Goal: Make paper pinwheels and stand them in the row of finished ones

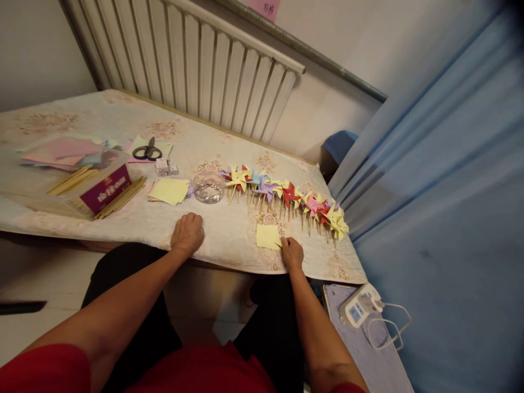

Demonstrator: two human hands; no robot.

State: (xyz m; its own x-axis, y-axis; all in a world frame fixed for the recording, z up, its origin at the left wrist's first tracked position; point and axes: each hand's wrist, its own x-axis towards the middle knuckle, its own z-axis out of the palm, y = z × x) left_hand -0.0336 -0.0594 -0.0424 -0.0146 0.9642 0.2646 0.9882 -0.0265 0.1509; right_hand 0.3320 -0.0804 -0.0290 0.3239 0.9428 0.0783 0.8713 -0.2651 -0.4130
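My right hand (293, 254) pinches the right edge of a square of yellow paper (267, 236) with slits cut in from its corner. The paper lies on the table near the front edge. My left hand (187, 233) rests on the tablecloth in a loose fist, and nothing shows in it. Behind it are a stack of yellow paper squares (169, 191) and a clear round dish (208, 188) of small shiny pieces. Beyond the yellow square, a row of finished paper pinwheels (289, 194) on sticks, in several colours, stretches to the right.
Black-handled scissors (147, 150) lie on paper at the back left, near small white boxes (162, 166). Further left are wooden sticks (121, 197), a purple-labelled bag (105, 189) and pink paper (61, 151). A radiator (204, 65) stands behind the table; a blue curtain (426, 164) hangs at right.
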